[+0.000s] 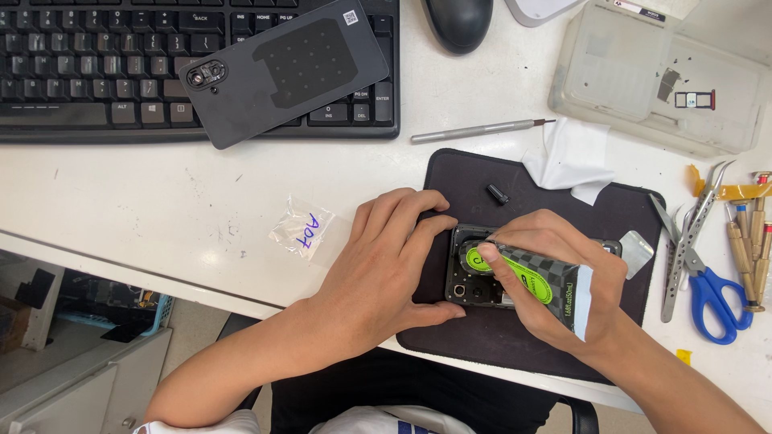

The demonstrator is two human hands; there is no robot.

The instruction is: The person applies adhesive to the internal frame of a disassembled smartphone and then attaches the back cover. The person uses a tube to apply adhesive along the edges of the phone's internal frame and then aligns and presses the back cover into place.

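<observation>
White desk [161,201]; black mat [474,337] under opened phone [462,277], both hands working

Opened phone [482,277] on work mat [482,337], mat near front edge of tabletop [161,201]. Left hand [386,265] on phone's left end, right hand [563,281] w/ glue tube [535,281] over phone. Small cap [497,194] on mat behind phone. Phone back cover [289,68] on keyboard [88,72], far left. Baggie [301,229] left of mat. Scissors [708,289] + tweezers [683,241] right of mat. Screwdriver [478,130] behind mat.
</observation>
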